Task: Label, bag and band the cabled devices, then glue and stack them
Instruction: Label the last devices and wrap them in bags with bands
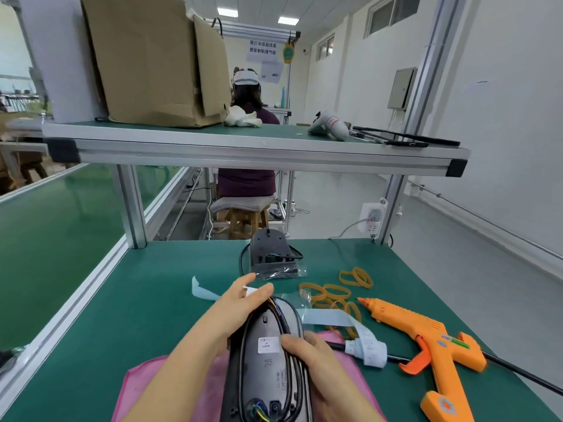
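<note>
From the head camera, both hands are closed on a dark, long device point(268, 367) that lies lengthwise in front of the person, over a pink cloth point(146, 388) on the green tabletop point(152, 300). The left hand point(240, 303) wraps the far end of the device, its fingers curled over the black cable point(291, 315) looped along the body, and a small white sticker point(251, 290) shows at its fingertips (whether it is pinched or only stuck there I cannot tell). The right hand point(307, 351) grips the device's right side, with the thumb lying on its face just beside a white label point(268, 344) already stuck there. Coloured wires show at both ends of the device.

Further back on the tabletop a second device point(269, 254) stands in a clear bag, its own black cable curling beside it. To the right of the hands lie a scatter of tan rubber bands point(335, 295), some overlapping. A pale blue backing strip point(332, 318) runs from near the held device to a small roll of labels point(365, 350). Another piece of strip point(202, 292) lies to the left of the left hand. An orange glue gun point(426, 339) rests on its side at the right, nozzle pointing toward the bands.

Above, a shelf point(243, 147) carries a cardboard box point(152, 62). Beyond it, another person point(246, 181) sits on a stool, facing away. A green conveyor belt point(54, 239) runs along the left.
</note>
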### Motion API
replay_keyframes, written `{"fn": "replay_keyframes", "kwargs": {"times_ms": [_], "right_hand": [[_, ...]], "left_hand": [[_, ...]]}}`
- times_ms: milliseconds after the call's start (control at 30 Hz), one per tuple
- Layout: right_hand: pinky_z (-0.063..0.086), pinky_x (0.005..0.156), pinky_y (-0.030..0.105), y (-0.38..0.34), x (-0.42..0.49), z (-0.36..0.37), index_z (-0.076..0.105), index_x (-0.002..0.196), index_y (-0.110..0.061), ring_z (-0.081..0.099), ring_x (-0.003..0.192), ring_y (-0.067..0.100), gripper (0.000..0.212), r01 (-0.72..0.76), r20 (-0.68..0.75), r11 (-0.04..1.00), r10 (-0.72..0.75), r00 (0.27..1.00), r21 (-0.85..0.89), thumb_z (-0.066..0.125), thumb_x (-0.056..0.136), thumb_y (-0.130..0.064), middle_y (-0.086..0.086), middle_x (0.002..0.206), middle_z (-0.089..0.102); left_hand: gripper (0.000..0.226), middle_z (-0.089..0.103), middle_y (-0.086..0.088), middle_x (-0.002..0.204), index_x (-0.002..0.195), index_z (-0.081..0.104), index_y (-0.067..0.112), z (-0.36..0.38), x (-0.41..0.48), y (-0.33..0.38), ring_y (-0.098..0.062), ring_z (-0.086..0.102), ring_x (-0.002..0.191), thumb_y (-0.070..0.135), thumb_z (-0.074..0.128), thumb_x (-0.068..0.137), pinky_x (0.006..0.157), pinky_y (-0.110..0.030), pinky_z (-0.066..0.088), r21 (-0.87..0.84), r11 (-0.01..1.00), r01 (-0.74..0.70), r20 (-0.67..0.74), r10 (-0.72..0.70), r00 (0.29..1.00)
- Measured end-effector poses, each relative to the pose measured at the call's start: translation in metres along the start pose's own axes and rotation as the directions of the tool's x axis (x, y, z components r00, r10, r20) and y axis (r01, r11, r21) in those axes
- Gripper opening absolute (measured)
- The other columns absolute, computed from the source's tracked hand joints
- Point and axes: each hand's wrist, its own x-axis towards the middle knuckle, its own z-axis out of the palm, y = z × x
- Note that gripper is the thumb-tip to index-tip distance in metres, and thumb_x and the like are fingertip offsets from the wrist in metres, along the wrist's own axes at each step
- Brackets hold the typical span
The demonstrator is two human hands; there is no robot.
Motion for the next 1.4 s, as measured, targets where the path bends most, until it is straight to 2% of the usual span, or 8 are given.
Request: {"fn": "replay_keyframes", "kwargs": {"times_ms": [100, 200, 367, 467, 700, 833, 1100, 1400], "right_hand": [[0.058, 0.075, 0.040, 0.000, 0.006, -0.003, 0.066, 0.098, 0.002, 0.071, 0.089, 0.035, 0.046, -0.032, -0.037, 0.999, 0.030, 0.999, -0.038, 0.083, 0.062, -0.020, 0.020, 0.091, 0.074], [0.057, 0.081, 0.035, -0.003, 0.008, -0.002, 0.070, 0.096, -0.001, 0.071, 0.093, 0.029, 0.048, -0.034, -0.064, 0.996, 0.029, 0.998, -0.079, 0.079, 0.058, -0.028, 0.015, 0.092, 0.075], [0.047, 0.051, 0.008, -0.004, 0.017, -0.007, 0.066, 0.075, -0.012, 0.065, 0.056, -0.006, 0.011, -0.123, -0.046, 0.989, 0.120, 0.992, -0.078, 0.075, 0.080, -0.013, -0.009, 0.060, 0.072], [0.053, 0.082, 0.020, -0.003, 0.025, -0.007, 0.072, 0.101, -0.005, 0.069, 0.092, 0.008, 0.027, -0.144, -0.029, 0.983, 0.142, 0.989, -0.117, 0.074, 0.076, -0.015, 0.002, 0.093, 0.076], [0.041, 0.072, 0.001, 0.004, 0.031, -0.022, 0.050, 0.133, -0.004, 0.054, 0.120, 0.012, 0.044, -0.073, -0.085, 0.990, 0.062, 0.994, -0.124, 0.060, 0.093, -0.015, 0.003, 0.132, 0.058], [0.051, 0.083, 0.017, 0.001, 0.032, -0.012, 0.069, 0.112, -0.005, 0.068, 0.097, 0.007, 0.030, -0.115, -0.013, 0.988, 0.115, 0.993, -0.101, 0.070, 0.082, -0.008, -0.001, 0.101, 0.076], [0.056, 0.077, 0.035, 0.002, 0.018, -0.011, 0.071, 0.098, 0.003, 0.072, 0.089, 0.031, 0.019, -0.108, -0.039, 0.994, 0.109, 0.993, 0.035, 0.071, 0.080, -0.004, 0.018, 0.091, 0.075], [0.057, 0.072, 0.025, -0.013, -0.004, -0.003, 0.057, 0.120, -0.007, 0.072, 0.085, 0.015, 0.070, 0.103, 0.209, 0.992, -0.087, 0.974, -0.067, 0.076, 0.053, -0.015, 0.006, 0.095, 0.076]], "left_hand": [[0.068, 0.038, 0.000, 0.150, 0.146, 0.036, 0.029, 0.007, 0.033, 0.016, -0.023, 0.035, 0.137, 0.063, 0.050, 0.088, 0.111, -0.040, 0.032, 0.404, 0.914, -0.048, -0.147, 0.116, 0.982], [0.039, 0.054, 0.002, 0.132, 0.126, 0.061, 0.027, 0.038, 0.057, 0.046, -0.024, 0.040, 0.126, 0.046, 0.046, 0.096, 0.099, -0.040, 0.042, 0.850, 0.501, -0.165, -0.103, 0.465, 0.879], [0.028, 0.065, -0.008, 0.118, 0.113, 0.068, 0.013, 0.093, 0.099, 0.059, -0.028, 0.047, 0.116, 0.022, 0.046, 0.098, 0.089, -0.042, 0.047, 0.932, 0.257, -0.254, 0.200, 0.218, 0.955], [0.024, 0.063, -0.011, 0.111, 0.103, 0.067, 0.008, 0.111, 0.117, 0.053, -0.029, 0.057, 0.106, 0.024, 0.052, 0.094, 0.077, -0.038, 0.047, 0.954, 0.225, -0.199, 0.172, 0.136, 0.976], [0.022, 0.068, -0.005, 0.103, 0.090, 0.062, 0.013, 0.122, 0.138, 0.039, -0.024, 0.057, 0.088, 0.035, 0.063, 0.088, 0.070, -0.033, 0.042, 0.972, 0.100, -0.211, 0.204, 0.082, 0.976], [0.017, 0.068, -0.004, 0.106, 0.102, 0.066, 0.012, 0.113, 0.137, 0.047, -0.025, 0.062, 0.098, 0.021, 0.054, 0.092, 0.078, -0.035, 0.046, 0.939, 0.207, -0.275, 0.237, 0.192, 0.952], [0.009, 0.067, 0.002, 0.064, 0.089, 0.055, 0.018, 0.026, 0.092, 0.092, -0.004, 0.063, 0.061, 0.012, 0.052, 0.094, 0.068, -0.021, 0.051, 0.304, 0.874, -0.379, 0.094, 0.368, 0.925], [0.009, 0.061, -0.001, 0.060, 0.087, 0.055, 0.009, -0.071, 0.059, 0.053, -0.022, 0.063, 0.066, 0.008, 0.053, 0.096, 0.074, -0.033, 0.058, -0.041, 0.965, -0.258, -0.002, 0.258, 0.966]]}}
